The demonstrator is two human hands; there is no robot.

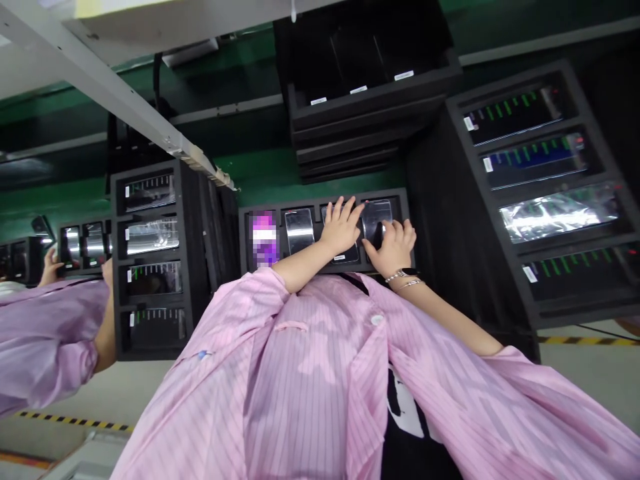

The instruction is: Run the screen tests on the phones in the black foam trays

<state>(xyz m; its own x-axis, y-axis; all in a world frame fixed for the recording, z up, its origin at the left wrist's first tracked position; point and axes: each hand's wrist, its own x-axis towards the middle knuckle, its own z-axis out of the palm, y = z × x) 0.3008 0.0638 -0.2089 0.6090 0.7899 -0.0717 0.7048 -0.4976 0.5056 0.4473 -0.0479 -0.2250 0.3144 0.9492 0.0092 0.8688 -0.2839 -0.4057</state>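
Note:
A black foam tray (323, 201) lies in front of me with smartphones in a row of slots. My left hand (343, 230) lies over one phone (350, 254), fingers spread and pointing away from me. That phone is partly hidden by the hand. On the rightmost phone (376, 217) rests my right hand (394, 248), its fingers apart and slightly bent; a bracelet and a dark band circle the wrist. Left of my hands sits a phone with a grey reflecting screen (299, 227). The leftmost phone (264, 239) has a pink and purple, pixelated display.
Stacks of black trays with phones stand at the left (183, 280) and right (510, 247). Another tray stack (370, 100) is behind the work tray. A white metal beam (125, 93) crosses the upper left. A co-worker's sleeve (55, 333) and hand (51, 267) show at far left.

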